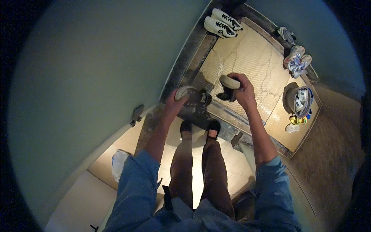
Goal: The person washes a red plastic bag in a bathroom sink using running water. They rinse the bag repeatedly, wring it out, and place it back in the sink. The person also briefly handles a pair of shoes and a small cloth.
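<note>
My left hand (172, 103) is closed round the pale end of a dark shoe (197, 97), which points sideways over the threshold. A short distance to the right, my right hand (246, 94) grips a second shoe (229, 82), with a pale rounded sole edge and black parts hanging below it. My fingers hide part of this second shoe. The two shoes are apart, both held above the near edge of a ribbed, cracked tan floor (251, 50).
White sneakers (222, 24) with black laces stand at the far left corner. Along the right edge are a grey crumpled item (286, 34), worn pale sneakers (297, 62), a round container (289, 98) with light shoes, and yellow-rimmed items (296, 120). A dark stone threshold (193, 116) crosses before my feet.
</note>
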